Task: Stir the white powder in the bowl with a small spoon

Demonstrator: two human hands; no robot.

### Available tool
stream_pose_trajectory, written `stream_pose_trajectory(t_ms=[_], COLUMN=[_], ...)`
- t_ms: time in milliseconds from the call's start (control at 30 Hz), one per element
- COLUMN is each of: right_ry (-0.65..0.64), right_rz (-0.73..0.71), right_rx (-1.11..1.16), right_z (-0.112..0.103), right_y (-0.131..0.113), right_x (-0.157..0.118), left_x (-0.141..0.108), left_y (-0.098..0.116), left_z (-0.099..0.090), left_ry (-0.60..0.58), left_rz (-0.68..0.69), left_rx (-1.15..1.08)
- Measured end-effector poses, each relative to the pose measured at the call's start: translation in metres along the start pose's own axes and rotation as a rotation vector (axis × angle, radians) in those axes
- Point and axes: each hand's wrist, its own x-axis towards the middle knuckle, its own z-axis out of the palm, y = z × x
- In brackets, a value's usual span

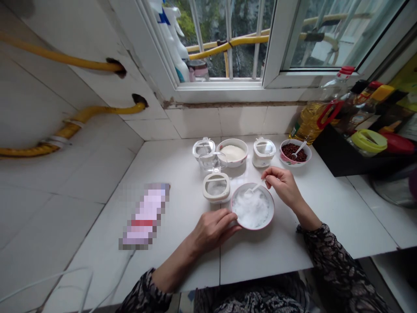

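A bowl of white grains (pixel 253 209) stands near the counter's front edge. My left hand (pixel 216 226) grips its left rim, thumb at the rim and fingers along the side. Between the pinched fingers of my right hand (pixel 280 183) is the handle of a small white spoon (pixel 256 188), whose tip rests in the grains. Just left of the bowl sits a lidded container (pixel 216 188). Behind are another clear-lidded container (pixel 203 148), a bowl of cream-coloured powder (pixel 232 153), a third lidded container (pixel 263 153) and a bowl of dark red pieces (pixel 293 153) with a white spoon in it.
A blurred-out pinkish device (pixel 146 215) with a cable lies on the white tiled counter (pixel 182 261) at left. An oil bottle (pixel 309 117) and a black rack (pixel 339 156) of condiments stand at right. The window is behind.
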Motion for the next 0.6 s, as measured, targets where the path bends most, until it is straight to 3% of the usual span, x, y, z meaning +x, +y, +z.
stream_pose_trajectory(t_ms=[233, 367, 500, 600], right_ry=[0.009, 0.002, 0.018, 0.005], right_rz=[0.109, 0.078, -0.153, -0.525], right_rx=[0.231, 0.32, 0.211, -0.109], right_z=[0.0, 0.01, 0.03, 0.043], right_y=[0.005, -0.002, -0.011, -0.012], right_x=[0.006, 0.0, -0.014, -0.02], left_x=[0.002, 0.001, 0.0, 0.0], left_y=[0.001, 0.001, 0.001, 0.001], left_z=[-0.001, 0.0, 0.0, 0.0], left_ry=[0.002, -0.003, -0.003, 0.002], left_rz=[-0.004, -0.004, -0.009, -0.009], left_rx=[0.012, 0.005, 0.006, 0.01])
